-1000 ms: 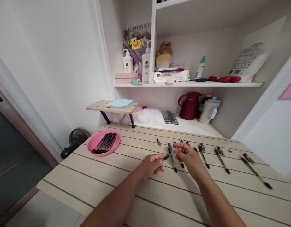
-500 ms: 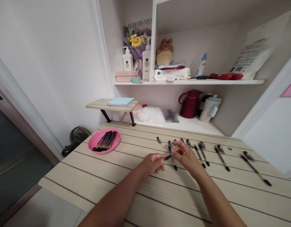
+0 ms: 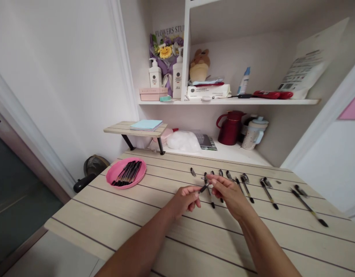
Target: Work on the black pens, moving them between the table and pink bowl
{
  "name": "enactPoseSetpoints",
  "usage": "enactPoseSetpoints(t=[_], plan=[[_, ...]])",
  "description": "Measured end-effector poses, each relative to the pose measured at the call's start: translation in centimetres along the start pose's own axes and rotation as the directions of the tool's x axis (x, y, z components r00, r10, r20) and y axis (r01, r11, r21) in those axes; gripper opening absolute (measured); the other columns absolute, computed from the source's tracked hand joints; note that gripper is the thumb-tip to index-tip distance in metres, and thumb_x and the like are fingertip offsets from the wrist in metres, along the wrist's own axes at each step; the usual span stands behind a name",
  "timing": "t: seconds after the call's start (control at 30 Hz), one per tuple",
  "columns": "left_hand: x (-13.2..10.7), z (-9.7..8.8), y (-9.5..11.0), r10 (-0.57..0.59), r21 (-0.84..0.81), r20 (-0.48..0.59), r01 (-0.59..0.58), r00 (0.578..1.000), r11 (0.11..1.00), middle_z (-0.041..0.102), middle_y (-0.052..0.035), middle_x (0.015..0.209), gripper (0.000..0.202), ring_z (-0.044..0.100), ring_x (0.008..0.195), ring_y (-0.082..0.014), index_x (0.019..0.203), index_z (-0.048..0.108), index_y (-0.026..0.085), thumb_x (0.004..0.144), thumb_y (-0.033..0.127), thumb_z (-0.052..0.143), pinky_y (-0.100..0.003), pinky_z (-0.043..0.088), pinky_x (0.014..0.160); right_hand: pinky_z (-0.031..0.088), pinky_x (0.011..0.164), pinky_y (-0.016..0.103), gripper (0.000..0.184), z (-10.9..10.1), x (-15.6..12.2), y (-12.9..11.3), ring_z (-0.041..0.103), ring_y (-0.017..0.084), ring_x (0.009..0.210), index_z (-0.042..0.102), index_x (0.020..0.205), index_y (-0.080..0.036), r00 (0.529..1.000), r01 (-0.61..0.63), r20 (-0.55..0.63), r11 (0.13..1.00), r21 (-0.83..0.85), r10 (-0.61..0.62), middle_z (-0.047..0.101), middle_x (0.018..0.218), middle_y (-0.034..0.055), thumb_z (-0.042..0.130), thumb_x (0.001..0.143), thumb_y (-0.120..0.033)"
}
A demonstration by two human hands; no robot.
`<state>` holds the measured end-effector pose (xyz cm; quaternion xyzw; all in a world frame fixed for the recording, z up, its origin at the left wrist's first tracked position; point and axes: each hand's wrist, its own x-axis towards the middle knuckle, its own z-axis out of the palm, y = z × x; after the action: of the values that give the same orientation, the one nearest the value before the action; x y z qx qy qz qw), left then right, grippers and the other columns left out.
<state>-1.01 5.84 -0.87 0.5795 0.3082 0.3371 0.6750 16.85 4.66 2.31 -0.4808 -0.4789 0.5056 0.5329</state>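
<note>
While the left hand [image 3: 185,198] pinched a short black plastic pen piece [image 3: 204,188] between thumb and forefinger, the piece's free end pointed up and rightward at the right hand [image 3: 229,192], just above the pale slatted wooden table [image 3: 137,215]; the right fingertips [image 3: 212,178] were drawn together just beside that end, though whether they clamped any small part could not be told.

Risk noted: the piece was gripped by its tail only and at a tilt; a slight misalignment between the two hands could have levered it out of the pinch; it would likely have dropped among the row of long black pens [image 3: 246,187] and small dark caps [image 3: 193,171] lying beneath, knocking them askew or rolling along a table groove. Second risk: the right wrist hung close over that row and could have swept a pen aside. The round pink plastic dish [image 3: 110,179] holding a bundle of black pens [image 3: 128,172] stood well apart to the left.

Against the frame half a second earlier: the piece sat steeper, its tip raised toward the right fingertips; the left pinch was unchanged; the row lay as before.
</note>
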Motion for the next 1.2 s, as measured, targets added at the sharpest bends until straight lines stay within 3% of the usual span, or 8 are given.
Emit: enactPoseSetpoints(t=[0.2,0.37,0.57,0.77,0.9,0.97,1.1,1.2], plan=[[0.0,0.1,-0.3,0.021,-0.011,-0.008,-0.021,1.0,1.0,0.058,-0.0003,0.06,0.043,0.037,0.04,-0.0034,0.112,0.055,0.012,0.076,0.036,0.053,-0.018,0.025,0.042,0.027,0.045,0.023,0.036,0.1,0.4,1.1,0.037,0.008,0.044,0.065,0.082,-0.014,1.0,-0.014,-0.001,1.0,0.003,0.014,0.05,0.047,-0.0027,0.069,0.059,-0.041],[0.2,0.3,-0.6,0.04,-0.015,-0.056,-0.041,0.998,0.999,0.058,-0.0001,0.06,0.043,0.036,0.039,-0.0031,0.111,0.055,0.012,0.075,0.035,0.055,-0.019,0.025,0.042,0.025,0.043,0.022,0.031,0.5,0.4,1.2,0.034,0.007,0.042,0.057,0.062,-0.017,0.998,0.024,-0.051,0.996,-0.087,-0.029,0.048,0.045,-0.0037,0.067,0.06,-0.046],[0.2,0.4,-0.5,0.052,-0.034,-0.052,-0.054,0.997,0.998,0.058,-0.0003,0.06,0.044,0.037,0.039,-0.0033,0.112,0.055,0.012,0.075,0.036,0.055,-0.019,0.024,0.042,0.029,0.046,0.022,0.037,0.8,-0.1,0.6,0.043,0.009,0.051,0.063,0.09,-0.018,1.0,0.017,0.016,0.999,0.044,-0.018,0.057,0.062,-0.0006,0.067,0.063,-0.043],[0.2,0.5,-0.6,0.045,-0.04,-0.077,-0.048,0.996,0.998,0.058,0.0,0.058,0.046,0.036,0.038,-0.0032,0.113,0.054,0.012,0.073,0.036,0.056,-0.019,0.024,0.042,0.022,0.042,0.021,0.028,0.9,0.1,1.2,0.033,0.006,0.044,0.061,0.071,-0.016,0.999,0.01,-0.051,1.0,0.009,-0.01,0.045,0.049,-0.0052,0.069,0.06,-0.04],[0.2,0.5,-0.6,0.039,-0.031,-0.063,-0.041,0.997,0.999,0.058,-0.0004,0.059,0.047,0.036,0.038,-0.0032,0.113,0.054,0.012,0.073,0.036,0.056,-0.019,0.024,0.042,0.026,0.043,0.02,0.034,0.8,-0.2,0.7,0.039,0.006,0.048,0.061,0.088,-0.019,0.998,-0.021,0.062,0.999,0.036,0.018,0.052,0.062,-0.0031,0.069,0.062,-0.039],[0.2,0.5,-0.6,0.033,-0.033,-0.058,-0.035,0.998,0.999,0.058,-0.0004,0.059,0.048,0.036,0.038,-0.0032,0.114,0.054,0.012,0.073,0.037,0.056,-0.019,0.024,0.042,0.025,0.043,0.02,0.035,0.8,-0.2,0.7,0.037,0.006,0.046,0.061,0.088,-0.018,0.995,-0.038,0.099,0.998,0.057,0.032,0.05,0.057,-0.0041,0.068,0.062,-0.039],[0.2,0.6,-0.5,0.036,-0.029,-0.076,-0.039,0.996,0.999,0.058,-0.0005,0.057,0.051,0.035,0.038,-0.0034,0.115,0.053,0.01,0.072,0.037,0.057,-0.019,0.024,0.041,0.022,0.041,0.021,0.031,1.2,-0.1,0.9,0.032,0.006,0.043,0.059,0.071,-0.016,1.0,0.007,0.018,1.0,0.006,-0.007,0.047,0.051,-0.0045,0.07,0.057,-0.042],[0.2,0.6,-0.5,0.052,-0.027,-0.08,-0.054,0.995,0.998,0.058,-0.0007,0.058,0.051,0.035,0.038,-0.0034,0.115,0.052,0.009,0.073,0.037,0.057,-0.019,0.024,0.041,0.025,0.042,0.021,0.033,1.3,-0.2,0.7,0.037,0.007,0.046,0.06,0.078,-0.017,1.0,0.003,0.024,1.0,-0.003,-0.003,0.052,0.059,-0.0024,0.07,0.058,-0.042]])
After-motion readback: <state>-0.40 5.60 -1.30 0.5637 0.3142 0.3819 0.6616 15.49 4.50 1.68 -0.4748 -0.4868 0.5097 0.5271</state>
